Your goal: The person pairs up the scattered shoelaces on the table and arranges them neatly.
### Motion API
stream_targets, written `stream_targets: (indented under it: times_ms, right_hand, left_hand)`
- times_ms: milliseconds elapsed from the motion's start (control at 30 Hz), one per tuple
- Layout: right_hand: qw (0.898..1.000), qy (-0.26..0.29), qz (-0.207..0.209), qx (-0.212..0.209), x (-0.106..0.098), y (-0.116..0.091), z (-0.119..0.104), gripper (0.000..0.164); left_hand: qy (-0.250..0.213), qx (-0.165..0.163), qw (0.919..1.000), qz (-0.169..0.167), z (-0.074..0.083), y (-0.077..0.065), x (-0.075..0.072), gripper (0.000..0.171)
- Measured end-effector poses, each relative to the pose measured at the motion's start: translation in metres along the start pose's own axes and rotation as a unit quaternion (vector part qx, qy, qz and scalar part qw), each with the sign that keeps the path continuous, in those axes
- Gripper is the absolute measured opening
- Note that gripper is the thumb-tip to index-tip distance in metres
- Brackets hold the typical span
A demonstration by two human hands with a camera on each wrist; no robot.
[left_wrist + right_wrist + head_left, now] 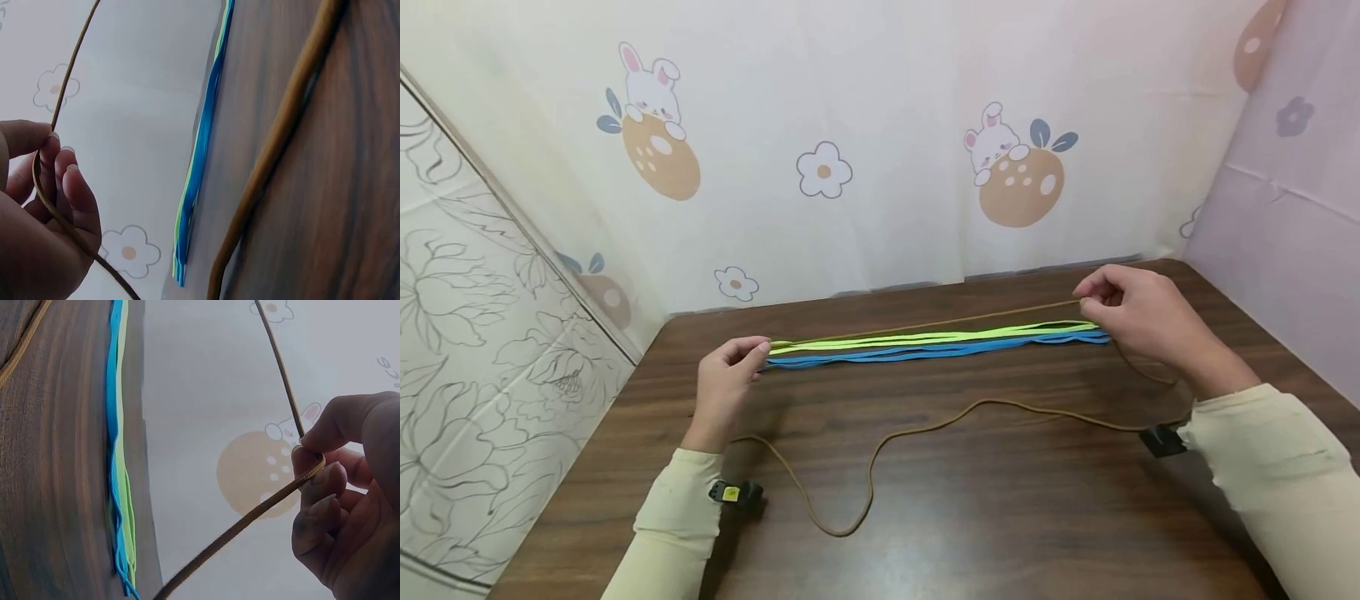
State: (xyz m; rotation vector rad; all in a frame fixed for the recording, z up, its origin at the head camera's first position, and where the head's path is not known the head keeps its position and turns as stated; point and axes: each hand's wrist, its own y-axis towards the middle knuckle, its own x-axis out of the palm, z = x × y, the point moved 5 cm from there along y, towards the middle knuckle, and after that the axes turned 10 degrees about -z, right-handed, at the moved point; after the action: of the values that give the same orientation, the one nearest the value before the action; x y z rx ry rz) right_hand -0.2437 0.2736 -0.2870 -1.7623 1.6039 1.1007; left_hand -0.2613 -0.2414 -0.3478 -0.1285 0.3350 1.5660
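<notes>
A long brown cord (pixel 940 322) runs taut between the two hands, above the table. My left hand (pixel 730 371) pinches it between thumb and fingertips, as the left wrist view shows with the cord (pixel 69 75) crossing the palm. The right hand (pixel 1138 312) pinches the other end of the stretch, and the cord (pixel 250 515) bends down from its fingers. Behind and below the taut stretch lie yellow-green laces (pixel 925 339) and blue laces (pixel 910 353), laid side by side lengthwise. The cord's slack part (pixel 925 429) curves over the table nearer to me.
The dark wooden table (pixel 970 517) meets a wall covering (pixel 895 100) printed with rabbits and flowers along its back edge. A white panel with drawn flowers (pixel 482 333) stands at the left. Small black cameras (pixel 748 495) are strapped to both sleeves.
</notes>
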Motion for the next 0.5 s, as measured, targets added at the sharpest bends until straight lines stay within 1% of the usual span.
stream_targets:
  times_ms: [167,267,400,500]
  right_hand:
    - [1.0,-0.005,0.001,0.007,-0.003,0.0,0.005,0.017]
    - [1.0,-0.013,0.008,0.011,-0.005,-0.001,0.007,0.017]
    - [1.0,-0.019,0.016,0.014,-0.007,-0.002,0.009,0.016]
    - [1.0,-0.02,0.012,0.012,-0.008,-0.001,0.01,0.016]
  left_hand:
    - [0.006,-0.006,0.9999,0.014,-0.004,0.002,-0.009,0.039]
    - [0.003,-0.005,0.9998,0.021,-0.007,0.004,-0.014,0.039]
    - [-0.004,-0.011,0.9992,0.039,-0.012,0.004,-0.021,0.037]
    - [-0.004,-0.02,0.9988,0.046,-0.015,0.004,-0.024,0.038]
